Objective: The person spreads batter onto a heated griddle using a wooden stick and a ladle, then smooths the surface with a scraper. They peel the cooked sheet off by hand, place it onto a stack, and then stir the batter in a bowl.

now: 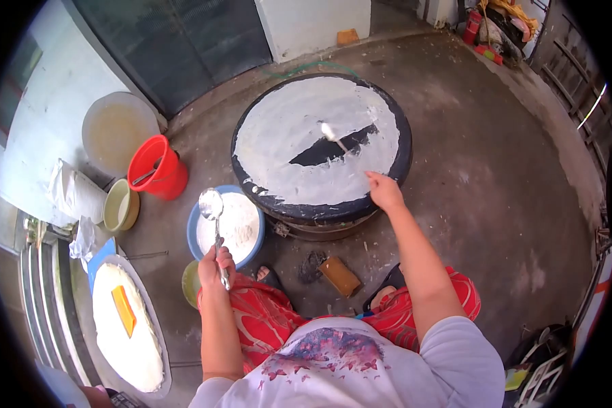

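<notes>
My left hand (217,264) is wrapped round the handle of a large metal spoon (211,205), its bowl over the rim of a blue basin (193,228) of white powdery or pasty stuff (230,228). My right hand (385,190) is at the near right edge of a round black griddle (404,146), index finger stretched out, nothing visible in it. A thin white layer (279,129) covers most of the griddle, with a dark bare gap (313,154) in the middle. A small white blob (328,131) with a pale streak shows over the gap.
Left of the griddle stand a red bucket (163,178) and an olive bowl (121,206). At lower left, an orange scraper (124,309) lies on a white mass (112,347) on an oval board. A brown block (339,276) sits on the floor between my feet.
</notes>
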The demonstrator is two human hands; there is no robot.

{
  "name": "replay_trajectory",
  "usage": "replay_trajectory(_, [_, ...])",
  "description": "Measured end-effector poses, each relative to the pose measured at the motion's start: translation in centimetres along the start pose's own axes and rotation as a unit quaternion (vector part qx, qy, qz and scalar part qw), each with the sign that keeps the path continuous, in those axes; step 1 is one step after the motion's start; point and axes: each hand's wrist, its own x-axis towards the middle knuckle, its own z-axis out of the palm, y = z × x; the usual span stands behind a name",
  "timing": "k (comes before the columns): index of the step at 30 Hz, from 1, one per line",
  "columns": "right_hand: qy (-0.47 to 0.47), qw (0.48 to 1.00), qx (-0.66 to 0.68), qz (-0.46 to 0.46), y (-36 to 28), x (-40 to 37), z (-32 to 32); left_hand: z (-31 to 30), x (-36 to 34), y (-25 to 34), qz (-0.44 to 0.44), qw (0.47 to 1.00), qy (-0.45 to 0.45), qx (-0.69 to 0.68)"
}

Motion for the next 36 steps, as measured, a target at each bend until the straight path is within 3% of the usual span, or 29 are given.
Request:
replay_trajectory(3, [-0.058, 0.996, -0.063, -0.02, -3.5, -1.4, -1.6, 0.2, -0.2, 0.1, -0.002, 1.0, 0.006, -0.012])
replay_trajectory(5, [-0.043, 0.998, -0.047, 0.015, -3.6, -1.5, -3.2, 0.3, -0.2, 0.1, -0.012, 1.0, 0.016, -0.006])
replay_trajectory(7, [-0.001, 0.998, -0.049, 0.036, -1.0, -0.6, -0.5, 0.0, -0.4, 0.1, -0.014, 1.0, 0.013, -0.005])
replay_trajectory(10, [-0.02, 0.995, 0.025, -0.094, -0.2, 0.0, 3.1, 0.5, -0.5, 0.0, -0.007, 1.0, 0.019, 0.002])
replay_trajectory(11, [-0.024, 0.995, 0.026, -0.094, -0.1, -0.2, 3.8, 0.4, -0.6, 0.1, -0.005, 1.0, 0.022, 0.001])
replay_trajectory(13, [-0.101, 0.99, -0.034, -0.094, -3.6, -1.8, 1.5, 0.2, -0.3, 0.2, -0.009, 1.0, 0.022, 0.002])
replay_trajectory(16, [-0.127, 0.979, -0.134, -0.082, -6.2, -2.9, -3.2, 0.2, -0.5, 0.3, -0.011, 1.0, 0.016, -0.006])
replay_trajectory(19, [0.011, 0.972, -0.18, -0.149, -6.3, -4.3, -6.3, -0.1, -0.6, 0.5, -0.008, 1.0, 0.008, -0.007])
replay_trajectory(20, [0.01, 0.972, -0.182, -0.151, -6.3, -4.8, -5.9, -0.3, -0.5, 0.5, -0.005, 1.0, 0.004, 0.0])
replay_trajectory(22, [0.167, 0.939, -0.223, -0.203, -6.0, -6.3, -3.6, -0.6, -0.4, 0.5, -0.003, 1.0, 0.002, 0.003])
replay_trajectory(27, [0.082, 0.903, -0.277, -0.318, -5.7, -10.7, 4.2, 0.1, -0.5, 0.4, -0.014, 1.0, 0.006, 0.0])
replay_trajectory(31, [0.117, 0.908, -0.338, -0.217, -3.4, -8.0, 2.7, -0.1, -0.6, 0.3, -0.02, 1.0, 0.011, 0.004])
replay_trajectory(32, [0.106, 0.928, -0.326, -0.148, -3.5, -7.4, 1.8, -0.3, -0.6, 0.4, -0.017, 1.0, 0.008, 0.009])
replay_trajectory(33, [0.108, 0.927, -0.328, -0.147, -3.7, -7.5, 1.4, -0.4, -0.5, 0.3, -0.014, 1.0, 0.003, 0.013])
replay_trajectory(35, [0.116, 0.977, -0.156, -0.089, -4.4, -7.9, 1.0, -0.1, -0.7, 0.3, -0.01, 1.0, 0.008, 0.011])
replay_trajectory(36, [0.101, 0.975, -0.152, -0.123, -4.7, -8.9, 1.4, 0.0, -0.7, 0.3, -0.004, 1.0, 0.015, 0.009])
